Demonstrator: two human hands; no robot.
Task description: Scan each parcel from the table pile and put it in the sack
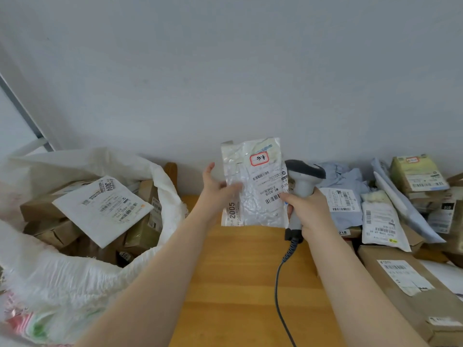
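A flat clear plastic parcel [254,182] with white labels and a red-edged sticker is held upright above the wooden table [245,284]. My left hand [216,187] pinches its left edge, thumb in front. My right hand [309,212] grips the handle of a grey barcode scanner [303,176], whose head sits right beside the parcel's right edge; one finger touches the parcel's lower right corner. The white woven sack [82,274] stands open at the left, filled with several brown boxes and a white mailer [102,209] on top.
The parcel pile [390,209] covers the right side of the table: pale blue and white mailers, brown cartons, and a long carton [411,289] at the near right. The scanner's coiled cable [281,284] trails down across the table. A grey wall stands behind.
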